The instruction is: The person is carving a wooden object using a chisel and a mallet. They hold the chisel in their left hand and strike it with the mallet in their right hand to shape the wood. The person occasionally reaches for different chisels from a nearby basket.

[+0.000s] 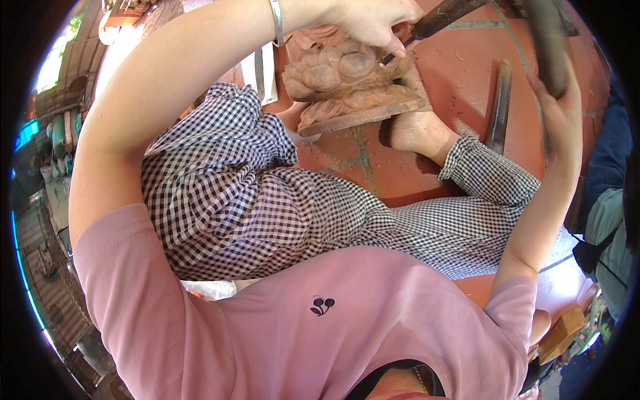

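Note:
A brown wood carving (340, 70) with rounded, petal-like relief stands on the floor between my bare feet. My left hand (377, 23), a silver bangle on its wrist, is closed around a chisel (448, 16) near its blade. The narrow blade slants down to the carving's upper right side, its tip against the wood. Raised at the right, my right hand (562, 107) grips a thick, dark wooden club (547, 47). The club is smeared by motion, and its upper end runs close to the picture's rim.
On the red tiled floor (460, 80), a second chisel-like tool (499, 107) lies right of my foot (427, 135). Wood chips are scattered around the carving. Another person's dark-clothed leg (610, 153) is at the far right. A wooden block (562, 333) sits at lower right.

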The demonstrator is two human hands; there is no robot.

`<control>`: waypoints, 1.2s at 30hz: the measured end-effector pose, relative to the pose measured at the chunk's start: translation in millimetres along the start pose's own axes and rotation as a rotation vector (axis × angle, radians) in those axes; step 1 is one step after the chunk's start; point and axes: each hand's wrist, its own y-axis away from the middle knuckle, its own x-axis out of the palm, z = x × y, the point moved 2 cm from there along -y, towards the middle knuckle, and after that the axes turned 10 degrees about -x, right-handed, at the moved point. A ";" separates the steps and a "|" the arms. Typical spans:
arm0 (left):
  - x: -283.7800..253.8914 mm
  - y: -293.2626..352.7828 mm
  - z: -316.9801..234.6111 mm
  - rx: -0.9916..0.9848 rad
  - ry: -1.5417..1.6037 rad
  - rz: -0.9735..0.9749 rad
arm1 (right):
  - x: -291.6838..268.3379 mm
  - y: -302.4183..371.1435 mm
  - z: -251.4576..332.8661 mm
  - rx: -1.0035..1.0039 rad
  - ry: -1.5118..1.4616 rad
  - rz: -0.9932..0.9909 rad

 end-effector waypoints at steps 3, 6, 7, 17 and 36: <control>-0.6 -3.8 0.0 0.019 -0.016 0.000 | -8.9 -1.8 4.2 -0.133 0.072 -0.015; 0.3 -2.7 1.6 0.012 -0.001 -0.021 | -12.2 1.6 -3.6 0.174 -0.007 -0.061; 1.6 -3.6 0.9 0.018 -0.006 -0.015 | -12.8 2.6 -1.0 0.046 0.040 -0.011; 5.0 3.6 -1.4 0.030 0.014 -0.055 | -11.7 3.4 5.0 -0.073 0.059 0.013; 8.6 7.1 4.2 -0.023 -0.019 -0.049 | -10.0 2.2 18.2 -0.255 0.120 0.031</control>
